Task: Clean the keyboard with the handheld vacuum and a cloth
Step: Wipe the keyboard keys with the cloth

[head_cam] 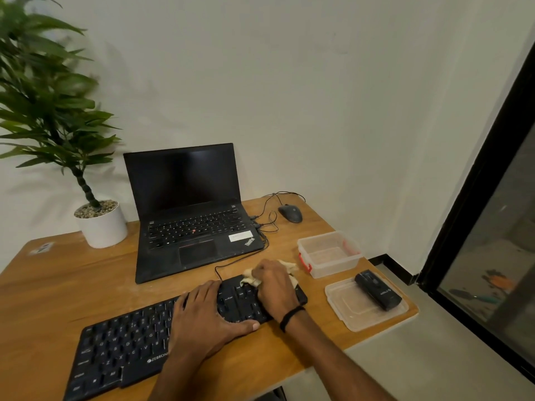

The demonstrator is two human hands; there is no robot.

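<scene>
A black wired keyboard (124, 340) lies slanted across the front of the wooden desk (72, 287). My left hand (202, 316) rests flat on its middle, fingers spread over the keys. My right hand (275, 287) grips a crumpled pale yellow cloth (252, 277) and holds it against the keyboard's far right end. The black handheld vacuum (377, 289) lies on a clear plastic lid (356, 314) to the right, apart from both hands.
An open black laptop (191, 215) stands behind the keyboard. A clear plastic box (330, 253) with red clips sits right of it, a wired mouse (290, 213) at the back. A potted plant (100, 224) stands at the left. The desk edge drops off right of the lid.
</scene>
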